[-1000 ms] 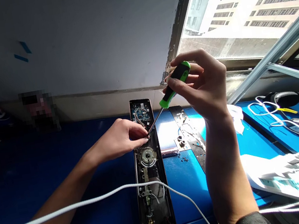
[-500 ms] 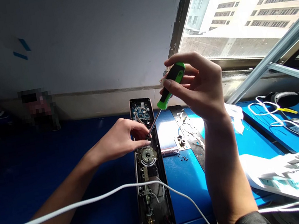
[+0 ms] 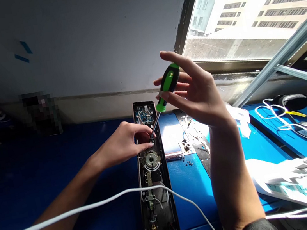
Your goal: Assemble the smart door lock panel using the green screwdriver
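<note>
A long, narrow black housing (image 3: 166,176), which looks like an opened electronic door lock, lies lengthwise on the blue table. Inside it are a circuit board (image 3: 143,112) at the far end and a round metal mechanism (image 3: 151,159) near the middle. My right hand (image 3: 193,88) holds a green-and-black screwdriver (image 3: 169,84) by its handle, index finger raised off it. The shaft slants down and left into the housing. Around its tip, the thumb and fingers of my left hand (image 3: 130,141) are closed over the housing; what they pinch is hidden.
Small black screws (image 3: 188,162) lie right of the housing, near a dark plate (image 3: 203,153) with loose wires. A white cable (image 3: 98,204) crosses above the housing's lower half. A power strip (image 3: 284,183) with white cables and a black headset (image 3: 303,104) are farther right.
My right hand has moved slightly left, and the screwdriver handle has turned, showing more green. The index finger has lifted away from the handle. My left hand stays in place.
</note>
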`<state>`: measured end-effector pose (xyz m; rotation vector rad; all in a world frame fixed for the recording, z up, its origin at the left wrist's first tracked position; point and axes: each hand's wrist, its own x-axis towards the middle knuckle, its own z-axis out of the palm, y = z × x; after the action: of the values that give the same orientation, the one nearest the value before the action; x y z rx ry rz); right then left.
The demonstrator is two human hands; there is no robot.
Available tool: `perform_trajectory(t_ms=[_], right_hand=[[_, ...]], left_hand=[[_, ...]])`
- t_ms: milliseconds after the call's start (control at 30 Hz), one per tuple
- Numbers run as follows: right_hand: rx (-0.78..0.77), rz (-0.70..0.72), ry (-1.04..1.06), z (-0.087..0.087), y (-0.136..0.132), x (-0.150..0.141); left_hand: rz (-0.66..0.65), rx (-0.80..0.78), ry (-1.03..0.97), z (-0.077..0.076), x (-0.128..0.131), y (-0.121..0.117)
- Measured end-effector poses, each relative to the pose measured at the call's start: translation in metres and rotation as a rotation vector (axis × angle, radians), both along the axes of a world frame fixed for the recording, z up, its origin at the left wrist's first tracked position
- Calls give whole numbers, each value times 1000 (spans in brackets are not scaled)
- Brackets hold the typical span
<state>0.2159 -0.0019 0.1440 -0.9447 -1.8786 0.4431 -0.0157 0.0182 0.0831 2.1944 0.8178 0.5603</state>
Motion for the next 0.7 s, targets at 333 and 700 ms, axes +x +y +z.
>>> perform_trajectory(t_ms=[333, 700], right_hand=[[73, -17, 10, 6, -8, -3], [142, 104, 18, -4, -1, -5]], left_hand=[[13, 172, 33, 1, -2, -1], [-11, 220, 155, -3, -4, 3]])
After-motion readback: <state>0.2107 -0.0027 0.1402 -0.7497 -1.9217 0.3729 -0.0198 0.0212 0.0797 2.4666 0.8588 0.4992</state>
